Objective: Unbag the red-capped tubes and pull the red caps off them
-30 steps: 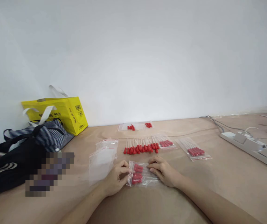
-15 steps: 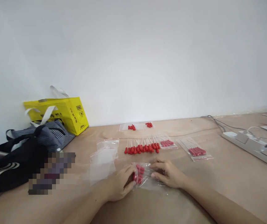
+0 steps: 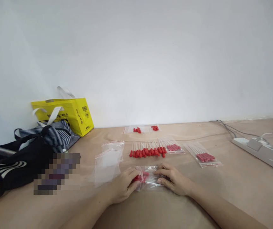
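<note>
A clear zip bag (image 3: 153, 179) lies low over the table between my hands, with several red-bulbed droppers (image 3: 144, 175) inside. My left hand (image 3: 124, 187) is closed on the bag's left end, thumb and fingers around the red bulbs. At the bag's right end, my right hand (image 3: 175, 180) pinches the plastic, thumb below and fingers above. Just beyond lies a row of loose droppers (image 3: 148, 152), bulbs toward me and thin clear stems pointing away. Flat zip bags (image 3: 107, 165) overlap beyond my left hand.
Filled zip bags (image 3: 205, 156) of droppers lie to the right of the row, and more red bulbs (image 3: 137, 130) on plastic near the wall. A white power strip (image 3: 257, 148) with cables stands at right. A yellow bag (image 3: 84, 119), striped bag (image 3: 60, 136) and black bag (image 3: 24, 165) crowd the left.
The view has swung slightly left, so the things on the table appear shifted right. My left fingers now cover more of the red bulbs. Both hands stay on the bag.
</note>
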The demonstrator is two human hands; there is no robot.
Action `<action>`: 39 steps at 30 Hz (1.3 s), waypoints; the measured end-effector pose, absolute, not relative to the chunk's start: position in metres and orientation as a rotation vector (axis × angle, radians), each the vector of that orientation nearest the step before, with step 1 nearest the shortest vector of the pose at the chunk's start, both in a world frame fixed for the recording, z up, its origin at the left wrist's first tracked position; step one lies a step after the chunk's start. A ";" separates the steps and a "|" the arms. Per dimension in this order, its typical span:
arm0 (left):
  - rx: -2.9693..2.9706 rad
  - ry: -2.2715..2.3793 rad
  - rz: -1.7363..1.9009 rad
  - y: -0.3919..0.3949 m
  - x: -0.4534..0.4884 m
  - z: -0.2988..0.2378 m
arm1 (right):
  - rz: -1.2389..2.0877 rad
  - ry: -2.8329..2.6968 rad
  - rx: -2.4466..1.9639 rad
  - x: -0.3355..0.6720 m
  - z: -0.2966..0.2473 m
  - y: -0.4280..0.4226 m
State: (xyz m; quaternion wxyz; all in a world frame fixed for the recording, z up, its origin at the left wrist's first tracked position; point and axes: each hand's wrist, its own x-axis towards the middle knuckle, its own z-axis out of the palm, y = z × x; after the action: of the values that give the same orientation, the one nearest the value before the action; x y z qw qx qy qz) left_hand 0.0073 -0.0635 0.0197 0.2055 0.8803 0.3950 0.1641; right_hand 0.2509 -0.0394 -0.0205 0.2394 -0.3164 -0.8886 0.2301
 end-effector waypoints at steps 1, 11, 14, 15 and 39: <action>2.432 1.110 0.469 -0.062 0.002 0.021 | 0.635 -2.432 -0.865 0.251 -0.020 -0.039; 2.418 1.292 0.311 -0.058 -0.016 0.029 | 0.669 -2.405 -0.877 0.252 -0.022 -0.037; 2.422 1.331 0.212 -0.059 -0.010 0.027 | 0.665 -2.399 -0.872 0.252 -0.022 -0.037; 2.415 1.335 0.178 -0.060 -0.010 0.027 | 0.669 -2.398 -0.873 0.252 -0.022 -0.037; 1.680 2.119 0.759 0.048 0.002 0.004 | 0.647 -2.407 -0.892 0.251 -0.021 -0.036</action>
State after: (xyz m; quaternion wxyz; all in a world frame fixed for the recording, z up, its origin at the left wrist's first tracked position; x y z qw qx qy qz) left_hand 0.0021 0.0477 0.0044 0.1657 0.5899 0.7440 0.2665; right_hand 0.2513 -0.0365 -0.0215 0.2447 -0.3268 -0.8816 0.2369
